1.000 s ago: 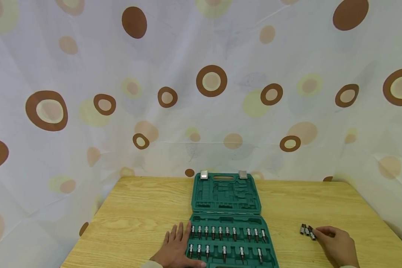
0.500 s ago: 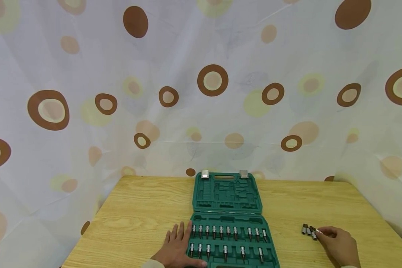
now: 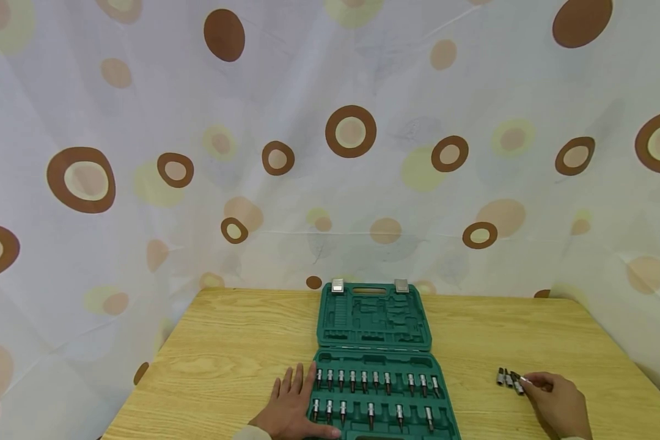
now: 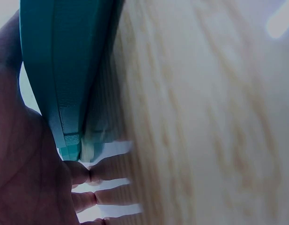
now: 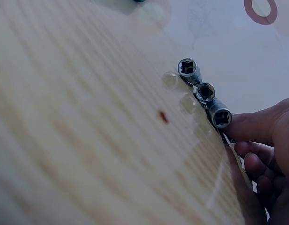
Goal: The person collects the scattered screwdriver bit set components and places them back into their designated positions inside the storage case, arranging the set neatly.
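My left hand (image 3: 291,400) lies with fingers spread at the left edge of an open green socket case (image 3: 373,360), its thumb over the front part. In the left wrist view, the case's side (image 4: 64,70) runs beside the palm (image 4: 27,154). Silver bit sockets (image 3: 364,379) with dark tips stand in two rows in the case. At the right, my right hand (image 3: 560,400) pinches a small bit socket (image 3: 524,379), mostly hidden by the fingers. Beside its fingertips several bit sockets (image 3: 508,380) lie close together; the right wrist view shows the star-shaped openings of three sockets (image 5: 205,92).
The case's lid (image 3: 374,315) leans back on the wooden table (image 3: 242,342), with moulded recesses and two metal latches (image 3: 338,285). A dotted cloth (image 3: 286,201) hangs behind the table and along both sides.
The right fingertips have shifted slightly, and a bright silver end now shows at them. The left hand stays on the case. The whole head view has drifted a little.
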`<state>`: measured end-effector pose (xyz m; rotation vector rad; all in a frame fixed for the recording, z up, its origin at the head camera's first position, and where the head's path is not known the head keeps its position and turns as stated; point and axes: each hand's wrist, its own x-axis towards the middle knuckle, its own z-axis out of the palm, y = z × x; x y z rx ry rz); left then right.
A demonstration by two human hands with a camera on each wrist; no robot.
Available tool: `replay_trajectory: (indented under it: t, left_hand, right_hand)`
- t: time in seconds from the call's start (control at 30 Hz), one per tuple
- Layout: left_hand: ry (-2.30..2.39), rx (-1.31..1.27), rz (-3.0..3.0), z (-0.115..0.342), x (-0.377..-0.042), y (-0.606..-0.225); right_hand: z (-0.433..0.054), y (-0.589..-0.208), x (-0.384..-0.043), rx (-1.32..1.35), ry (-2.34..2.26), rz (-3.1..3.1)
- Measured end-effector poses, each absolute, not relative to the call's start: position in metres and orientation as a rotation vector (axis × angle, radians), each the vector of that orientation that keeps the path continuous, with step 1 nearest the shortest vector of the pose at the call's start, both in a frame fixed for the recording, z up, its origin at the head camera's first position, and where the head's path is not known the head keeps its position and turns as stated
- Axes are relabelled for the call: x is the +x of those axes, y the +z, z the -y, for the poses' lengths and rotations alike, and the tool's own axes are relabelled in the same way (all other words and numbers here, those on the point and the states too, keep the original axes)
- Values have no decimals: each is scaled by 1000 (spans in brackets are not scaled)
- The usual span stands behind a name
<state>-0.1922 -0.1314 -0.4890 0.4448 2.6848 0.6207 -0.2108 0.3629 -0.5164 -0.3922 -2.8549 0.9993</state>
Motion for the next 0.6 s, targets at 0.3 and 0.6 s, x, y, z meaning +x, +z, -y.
replay_trajectory:
  t: [0.3,0.6]
  left_hand:
    - [624,456,-2699,132,-192,-490]
    - [609,460,-2701,132,-191,-488]
  right_hand:
    - [-362,-516,-210,-394,987,2835]
    - [-360,-517,-209,-469,1029,2787]
